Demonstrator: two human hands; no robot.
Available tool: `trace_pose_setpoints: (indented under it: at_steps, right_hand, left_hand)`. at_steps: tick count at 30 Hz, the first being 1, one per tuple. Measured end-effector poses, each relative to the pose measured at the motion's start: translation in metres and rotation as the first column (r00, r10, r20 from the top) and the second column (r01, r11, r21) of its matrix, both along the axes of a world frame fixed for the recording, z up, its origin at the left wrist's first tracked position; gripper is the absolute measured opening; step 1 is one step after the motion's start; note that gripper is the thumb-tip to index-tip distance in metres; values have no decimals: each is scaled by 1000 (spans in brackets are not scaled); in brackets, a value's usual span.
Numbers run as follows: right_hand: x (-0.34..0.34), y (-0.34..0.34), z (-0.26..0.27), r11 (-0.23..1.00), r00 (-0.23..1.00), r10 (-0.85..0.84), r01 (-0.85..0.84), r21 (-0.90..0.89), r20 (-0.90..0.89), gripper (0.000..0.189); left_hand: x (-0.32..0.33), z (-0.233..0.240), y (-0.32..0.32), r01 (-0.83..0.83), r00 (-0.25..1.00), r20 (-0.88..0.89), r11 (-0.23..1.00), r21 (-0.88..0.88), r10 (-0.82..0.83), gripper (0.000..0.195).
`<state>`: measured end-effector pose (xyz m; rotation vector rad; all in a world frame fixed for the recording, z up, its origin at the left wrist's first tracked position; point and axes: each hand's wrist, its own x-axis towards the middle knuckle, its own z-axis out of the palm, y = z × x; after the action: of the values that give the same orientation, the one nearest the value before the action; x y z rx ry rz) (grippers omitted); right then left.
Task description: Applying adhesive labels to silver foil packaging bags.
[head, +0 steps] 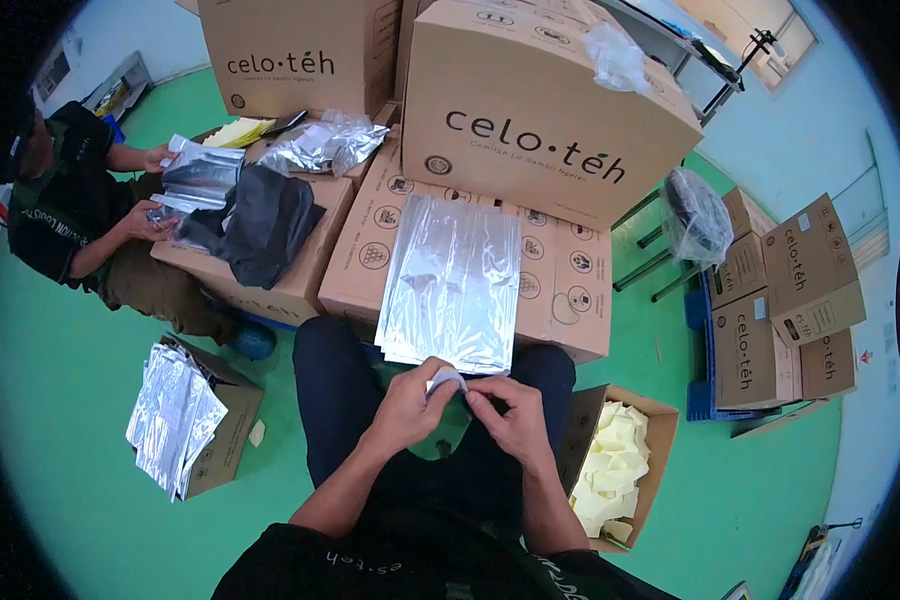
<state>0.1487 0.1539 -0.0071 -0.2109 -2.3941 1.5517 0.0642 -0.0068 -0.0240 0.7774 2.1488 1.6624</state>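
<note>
My left hand (pixel 406 405) holds a small curled piece, white and partly yellowish, likely a sticker sheet (pixel 445 377), between thumb and fingers. At its right edge, the thumb and fingertips of my right hand (pixel 514 416) pinch together on it. Just beyond both hands lies a stack of flat silver foil bags (pixel 450 285). The stack rests on a brown printed carton (pixel 562 322), its near end reaching over my lap. The fingers hide part of the small piece, so its printing cannot be made out.
At left, a seated person (pixel 82 202) handles a foil bag (pixel 202 176) above a carton with black cloth (pixel 270 225). Foil bags fill a floor box (pixel 229 427). Yellowish paper scraps lie in an open box (pixel 656 465). A large carton (pixel 525 112) stands ahead; a stool (pixel 694 214) is right.
</note>
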Motion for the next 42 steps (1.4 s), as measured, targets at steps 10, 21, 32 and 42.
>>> trace_pose_setpoints:
  at_steps: [10,21,32,42]
  right_hand:
    - [2,4,-6,998,996,70,-70,-9,50,17]
    - [8,1,-8,961,957,253,-232,-152,141,14]
    - [4,-5,-17,981,981,191,-191,31,18,15]
    - [6,-12,-27,988,981,132,-118,103,-144,14]
  left_hand:
    - [-4,1,-3,125,992,5,990,59,-125,17]
    - [-26,-6,-28,396,839,378,916,67,-391,18]
    - [-23,16,-28,375,927,56,915,-150,-371,24]
    - [-15,20,-22,364,912,-145,920,-145,-384,23]
